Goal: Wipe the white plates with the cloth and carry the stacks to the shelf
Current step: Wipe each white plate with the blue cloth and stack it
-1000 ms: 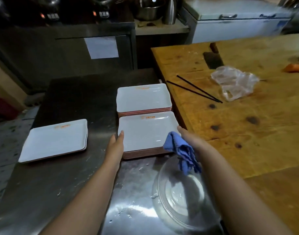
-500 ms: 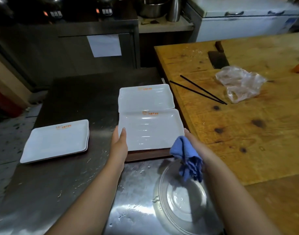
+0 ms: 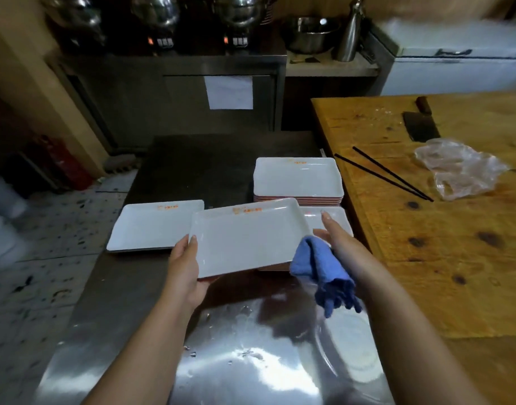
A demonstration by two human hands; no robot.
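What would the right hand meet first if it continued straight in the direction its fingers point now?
The right hand, with the blue cloth held in it, points forward over the near stack of plates. Going straight on, it would probably first meet the far stack of white plates, though depth is hard to judge.

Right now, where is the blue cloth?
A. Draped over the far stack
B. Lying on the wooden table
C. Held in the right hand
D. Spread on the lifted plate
C: the cloth hangs bunched from the right hand, beside the plate that the left hand holds up by its near edge.
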